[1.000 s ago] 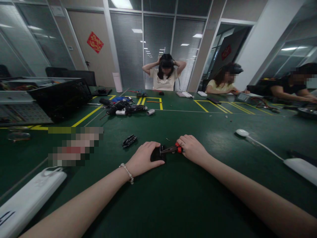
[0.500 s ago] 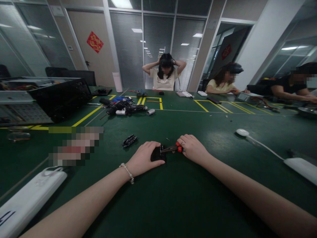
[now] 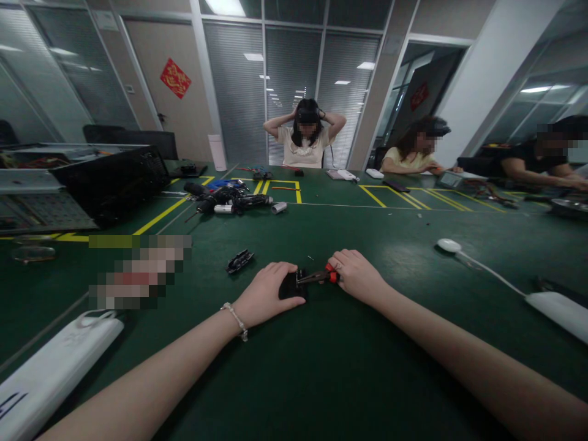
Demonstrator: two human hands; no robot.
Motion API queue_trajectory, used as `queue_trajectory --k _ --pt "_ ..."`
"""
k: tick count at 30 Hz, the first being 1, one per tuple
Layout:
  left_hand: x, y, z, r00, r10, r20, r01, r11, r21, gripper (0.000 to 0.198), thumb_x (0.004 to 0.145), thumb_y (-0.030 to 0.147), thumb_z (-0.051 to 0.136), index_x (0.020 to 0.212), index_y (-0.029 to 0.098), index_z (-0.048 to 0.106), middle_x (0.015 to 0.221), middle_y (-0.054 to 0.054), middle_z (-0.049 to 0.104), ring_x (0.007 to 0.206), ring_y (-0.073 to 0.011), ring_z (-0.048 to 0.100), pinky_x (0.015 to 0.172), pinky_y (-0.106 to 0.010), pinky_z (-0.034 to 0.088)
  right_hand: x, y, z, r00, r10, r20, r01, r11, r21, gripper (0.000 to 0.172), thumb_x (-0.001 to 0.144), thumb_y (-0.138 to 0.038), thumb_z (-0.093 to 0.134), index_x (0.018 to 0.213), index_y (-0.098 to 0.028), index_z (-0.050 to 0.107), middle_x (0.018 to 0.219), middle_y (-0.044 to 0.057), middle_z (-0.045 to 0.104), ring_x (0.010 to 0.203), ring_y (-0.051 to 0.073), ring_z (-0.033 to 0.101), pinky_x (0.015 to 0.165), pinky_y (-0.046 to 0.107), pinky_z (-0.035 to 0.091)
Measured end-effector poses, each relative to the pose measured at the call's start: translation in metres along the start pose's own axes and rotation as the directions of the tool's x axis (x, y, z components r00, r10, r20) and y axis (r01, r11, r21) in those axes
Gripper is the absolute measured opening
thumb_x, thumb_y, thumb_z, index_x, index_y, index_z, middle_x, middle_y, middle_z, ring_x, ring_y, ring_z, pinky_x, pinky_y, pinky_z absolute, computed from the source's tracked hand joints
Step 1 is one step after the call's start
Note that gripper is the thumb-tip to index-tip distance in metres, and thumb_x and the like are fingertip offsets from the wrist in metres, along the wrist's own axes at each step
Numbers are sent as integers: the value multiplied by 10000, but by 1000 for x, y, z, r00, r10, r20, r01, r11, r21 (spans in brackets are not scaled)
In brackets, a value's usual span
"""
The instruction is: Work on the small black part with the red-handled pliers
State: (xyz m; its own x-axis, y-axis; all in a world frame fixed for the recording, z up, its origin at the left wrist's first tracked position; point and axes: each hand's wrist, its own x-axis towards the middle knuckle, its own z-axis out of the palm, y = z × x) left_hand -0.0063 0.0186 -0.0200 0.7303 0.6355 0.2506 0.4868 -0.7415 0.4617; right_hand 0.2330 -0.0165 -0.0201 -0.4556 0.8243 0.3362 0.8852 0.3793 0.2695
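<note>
My left hand lies closed over a small black part on the green table mat, pressing it down. My right hand grips the red handles of a pair of pliers. The pliers' dark jaws point left and meet the black part between my two hands. A second small black part lies loose on the mat just left of my left hand.
A heap of dark tools lies further back. A black open case stands at the left. White devices lie at the near left and right, with a white mouse. Three people sit at the far side.
</note>
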Motion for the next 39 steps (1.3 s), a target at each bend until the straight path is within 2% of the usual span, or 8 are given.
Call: queue_trajectory --k 10,39 --pt "-1 1 -1 1000 -17 15 17 1000 -17 524 707 499 570 1130 225 428 1125 -51 495 1038 -239 448 863 -375 368 -1 1 2 1000 -12 -4 12 1000 21 271 627 -108 539 895 -143 518 875 66 536 794 190 454 728 299 332" --pt "-1 0 0 1000 -15 12 16 1000 -15 512 709 496 568 1123 228 432 1117 -52 500 1033 -244 452 857 -377 368 0 0 -2 1000 16 9 -16 999 28 234 641 -110 532 873 -138 523 855 67 535 778 185 450 711 296 335"
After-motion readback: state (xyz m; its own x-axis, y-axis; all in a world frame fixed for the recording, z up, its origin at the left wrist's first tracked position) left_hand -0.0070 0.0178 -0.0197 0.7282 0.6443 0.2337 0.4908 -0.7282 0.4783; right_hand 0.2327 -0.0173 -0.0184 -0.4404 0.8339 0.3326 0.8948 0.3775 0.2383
